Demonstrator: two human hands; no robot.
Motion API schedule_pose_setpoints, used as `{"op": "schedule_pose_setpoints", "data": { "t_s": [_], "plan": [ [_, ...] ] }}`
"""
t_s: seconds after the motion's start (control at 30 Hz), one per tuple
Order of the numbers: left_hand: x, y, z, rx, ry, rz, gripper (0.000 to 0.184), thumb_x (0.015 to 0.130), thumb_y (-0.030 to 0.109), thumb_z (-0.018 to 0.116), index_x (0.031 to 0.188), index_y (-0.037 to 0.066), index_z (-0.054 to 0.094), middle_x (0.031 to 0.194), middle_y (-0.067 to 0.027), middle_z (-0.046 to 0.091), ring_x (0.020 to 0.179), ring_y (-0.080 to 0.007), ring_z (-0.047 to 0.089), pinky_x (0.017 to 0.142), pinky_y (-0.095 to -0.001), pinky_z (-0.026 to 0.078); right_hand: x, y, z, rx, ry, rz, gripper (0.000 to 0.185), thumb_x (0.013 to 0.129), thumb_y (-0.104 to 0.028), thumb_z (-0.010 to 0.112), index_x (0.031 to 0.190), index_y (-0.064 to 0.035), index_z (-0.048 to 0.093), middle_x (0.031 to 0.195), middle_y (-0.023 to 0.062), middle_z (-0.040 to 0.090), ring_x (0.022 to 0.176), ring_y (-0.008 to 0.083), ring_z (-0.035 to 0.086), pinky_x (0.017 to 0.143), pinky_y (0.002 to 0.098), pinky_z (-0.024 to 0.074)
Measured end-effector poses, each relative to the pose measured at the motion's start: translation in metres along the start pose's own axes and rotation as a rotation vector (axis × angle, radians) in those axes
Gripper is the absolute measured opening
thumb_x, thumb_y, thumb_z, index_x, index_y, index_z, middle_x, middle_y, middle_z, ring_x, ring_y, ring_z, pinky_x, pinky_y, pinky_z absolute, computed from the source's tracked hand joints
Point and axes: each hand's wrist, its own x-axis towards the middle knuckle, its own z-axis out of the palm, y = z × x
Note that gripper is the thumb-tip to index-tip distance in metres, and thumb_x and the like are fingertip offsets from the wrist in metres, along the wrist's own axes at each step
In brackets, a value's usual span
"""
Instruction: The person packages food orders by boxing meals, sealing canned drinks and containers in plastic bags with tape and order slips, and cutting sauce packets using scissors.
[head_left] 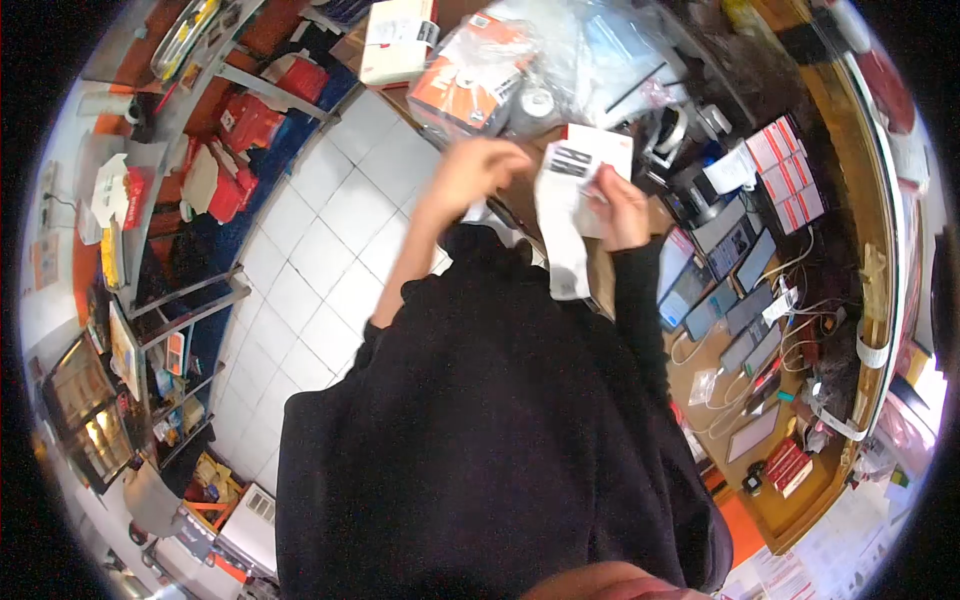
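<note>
Left fingers (508, 157) bent, free | right fingers (608, 182) pinching paper strip (566, 245) | orange box (458, 88) under plastic (570, 35)

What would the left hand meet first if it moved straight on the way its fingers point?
Probably the white printed paper strip at the right hand: the left hand points roughly toward it, though one view leaves depth unclear.

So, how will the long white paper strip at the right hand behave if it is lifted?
The white paper strip is probably floppy, since its lower part bends in a curve. It is likely light, because it looks thin. It may crease easily too, as it already looks wavy.
</note>
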Motion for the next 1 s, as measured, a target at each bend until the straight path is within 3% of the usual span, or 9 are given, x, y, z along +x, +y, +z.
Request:
{"op": "schedule_pose_setpoints", "data": {
  "t_s": [0.2, 0.33, 0.4, 0.47, 0.6, 0.7, 0.77, 0.83, 1.0],
  "plan": [
    [0.058, -0.068, -0.116, 0.947, 0.257, -0.110, 0.037, 0.075, 0.040, 0.051, 0.080, 0.004, 0.054, 0.057, -0.0040, 0.052, 0.051, -0.0125, 0.047, 0.049, -0.0261, 0.038, 0.081, 0.115, 0.129, 0.383, 0.264, -0.106, 0.020, 0.074, -0.013, 0.061, 0.090, -0.0005, 0.058, 0.069, -0.0001, 0.055, 0.058, 0.0066, 0.047, 0.055, 0.0192, 0.0400],
    [0.074, -0.128, -0.153, 0.402, -0.253, -0.311, 0.042, 0.072, 0.044, 0.053, 0.079, 0.003, 0.051, 0.066, -0.0089, 0.055, 0.061, -0.0197, 0.053, 0.054, -0.0310, 0.041, 0.097, 0.140, 0.088, 0.339, -0.223, 0.667, 0.038, 0.072, -0.049, 0.056, 0.067, -0.0123, 0.045, 0.054, -0.0022, 0.042, 0.042, 0.0077, 0.035, 0.030, 0.0186, 0.0193],
    [0.070, -0.151, -0.152, 0.193, -0.125, -0.253, 0.046, 0.070, 0.046, 0.056, 0.079, 0.001, 0.051, 0.070, -0.0120, 0.056, 0.066, -0.0248, 0.052, 0.058, -0.0327, 0.041, 0.087, 0.136, 0.072, 0.202, -0.247, 0.767, 0.041, 0.066, -0.048, 0.063, 0.067, -0.0113, 0.045, 0.052, -0.0022, 0.039, 0.042, 0.0103, 0.035, 0.034, 0.0231, 0.0263],
    [0.085, -0.138, -0.154, 0.134, 0.059, -0.065, 0.048, 0.069, 0.046, 0.058, 0.082, 0.001, 0.051, 0.078, -0.0138, 0.055, 0.073, -0.0276, 0.051, 0.063, -0.0337, 0.041, 0.071, 0.101, 0.078, -0.904, 0.135, -0.121, 0.045, 0.060, -0.042, 0.070, 0.065, -0.0075, 0.042, 0.051, 0.0000, 0.038, 0.045, 0.0139, 0.038, 0.041, 0.0283, 0.0343],
    [0.118, -0.063, -0.122, 0.454, 0.060, 0.222, 0.045, 0.069, 0.038, 0.060, 0.097, 0.004, 0.051, 0.097, -0.0152, 0.049, 0.090, -0.0298, 0.045, 0.072, -0.0345, 0.039, 0.086, 0.025, 0.118, -1.515, 0.386, -0.552, 0.065, 0.048, -0.025, 0.076, 0.098, -0.0017, 0.041, 0.099, 0.0172, 0.047, 0.087, 0.0290, 0.048, 0.075, 0.0343, 0.0403],
    [0.141, -0.055, -0.108, 0.709, -0.070, 0.500, 0.040, 0.066, 0.031, 0.060, 0.100, 0.011, 0.054, 0.094, -0.0137, 0.048, 0.091, -0.0305, 0.043, 0.074, -0.0386, 0.037, 0.126, 0.051, 0.103, -1.674, 0.244, -0.201, 0.074, 0.049, -0.027, 0.072, 0.106, 0.0042, 0.037, 0.105, 0.0218, 0.044, 0.096, 0.0336, 0.044, 0.082, 0.0386, 0.0377],
    [0.146, -0.073, -0.104, 0.646, -0.103, 0.789, 0.023, 0.075, 0.016, 0.045, 0.092, 0.009, 0.057, 0.093, -0.0127, 0.049, 0.093, -0.0327, 0.041, 0.083, -0.0403, 0.034, 0.156, 0.092, 0.061, -1.691, 0.238, -0.548, 0.070, 0.053, -0.027, 0.071, 0.104, 0.0053, 0.037, 0.095, 0.0254, 0.047, 0.079, 0.0360, 0.051, 0.071, 0.0415, 0.0425],
    [0.141, -0.063, -0.109, 0.316, 0.106, 0.644, 0.023, 0.070, 0.008, 0.041, 0.087, 0.002, 0.056, 0.090, -0.0133, 0.052, 0.090, -0.0308, 0.045, 0.082, -0.0366, 0.036, 0.131, 0.035, 0.098, -1.466, 0.160, -0.117, 0.079, 0.046, -0.033, 0.073, 0.111, -0.0038, 0.038, 0.098, 0.0220, 0.050, 0.084, 0.0376, 0.051, 0.074, 0.0408, 0.0424],
    [0.151, 0.008, -0.155, -0.043, 0.301, 0.643, 0.007, 0.065, 0.005, 0.047, 0.069, -0.001, 0.048, 0.075, -0.0127, 0.052, 0.073, -0.0277, 0.051, 0.069, -0.0316, 0.043, 0.106, -0.067, 0.146, -1.383, 0.003, -0.630, 0.065, 0.044, -0.024, 0.075, 0.098, -0.0013, 0.047, 0.089, 0.0185, 0.054, 0.083, 0.0344, 0.052, 0.073, 0.0378, 0.0425]
  ]
}}
